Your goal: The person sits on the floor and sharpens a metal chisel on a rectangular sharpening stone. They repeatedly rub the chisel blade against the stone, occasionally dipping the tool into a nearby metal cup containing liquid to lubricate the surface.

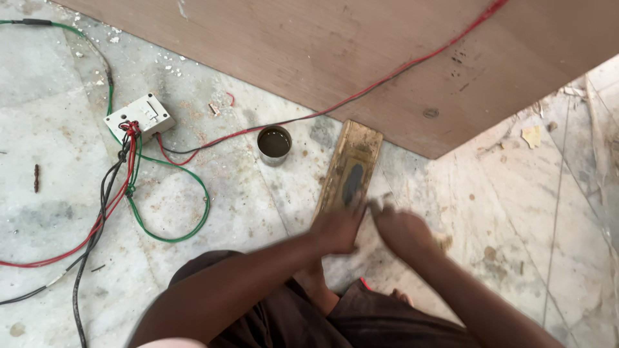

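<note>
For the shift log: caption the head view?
Both hands at a yellowish block on the floor, small tin beside.

Two hands: left (336, 229), right (403, 232), both blurred, at near end of one stone (349, 169); one tin (274, 143) of dark liquid; one white switch box (139, 116); one plywood sheet (361, 58); wires: red (412, 64), green (187, 225), black (97, 212), tangled, number unclear
</note>
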